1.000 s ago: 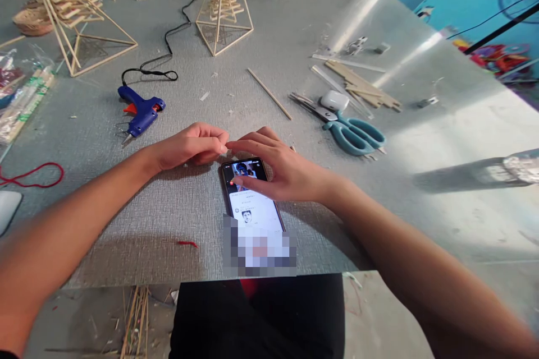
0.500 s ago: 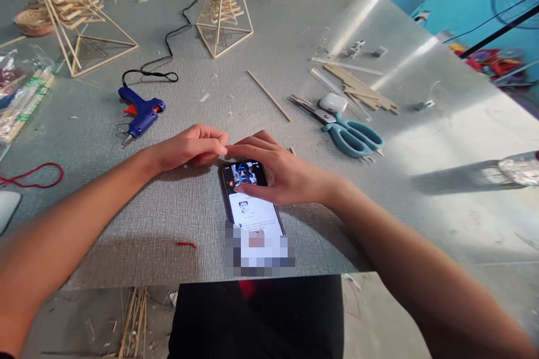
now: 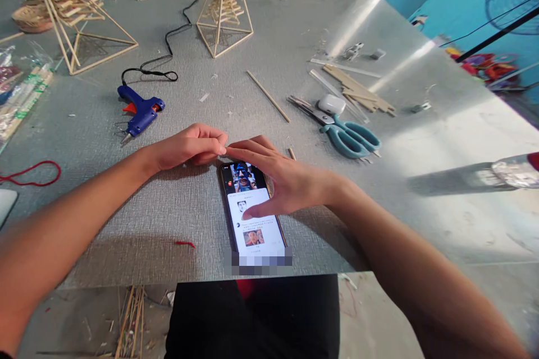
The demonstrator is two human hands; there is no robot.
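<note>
A lit phone (image 3: pixel 256 244) lies face up near the table's front edge, its screen showing pictures and text; the lowest part is blurred out. My right hand (image 3: pixel 290 179) is over its upper half, fingers stretched forward and thumb down on the screen. Just left of the phone's top, my left hand (image 3: pixel 196 146) rests curled on the table, nothing showing in it. The fingertips of both hands meet. A short stick piece (image 3: pixel 292 153) lies beyond my right hand.
A blue glue gun (image 3: pixel 143 112) lies left, teal-handled scissors (image 3: pixel 351 137) right beside a white case (image 3: pixel 332 104). Two stick pyramids (image 3: pixel 103 67) (image 3: pixel 224 33) stand behind. A thin stick (image 3: pixel 268 96), flat wooden strips (image 3: pixel 357 90) and a red cord (image 3: pixel 46 179) lie about.
My right thumb has moved down the phone screen, toward me, and more of the top picture shows. My left hand stays in place.
</note>
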